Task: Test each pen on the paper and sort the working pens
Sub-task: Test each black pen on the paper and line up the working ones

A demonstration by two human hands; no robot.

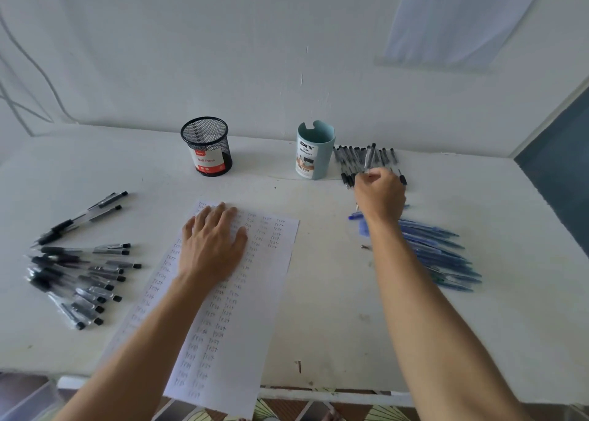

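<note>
head view: one wide-angle frame, white table (pixel 318 309) against a wall
right hand (pixel 379 194): reached far-right, fingers closed on a black-capped pen (pixel 369 157); pen stands up out of the fist, tilted slightly right, tip end hidden in the hand
source row: black pens (pixel 366 159) laid side by side just right of the teal desk organizer (pixel 314 151), long axes running away from the person; held pen is at this row, touching or just lifted — can't tell
left hand (pixel 212 245): flat, fingers spread, palm down, pinning the test paper (pixel 229 293); grips nothing
paper: centre, long axis angled near-left to far-right, covered in columns of "test" scribbles; sparser area at right edge
key relation: paper lies left of and nearer than the right hand; pen has to travel back and left, tip down
nearer hand: right has the pen, left is already on the paper
other piles: black pens (pixel 79 277) far left, blue pens (pixel 439 255) under the right forearm; which pile means working — can't tell
mesh pen cup (pixel 206 146): far centre, left of the organizer
step (judged): picking next pen to test
</note>
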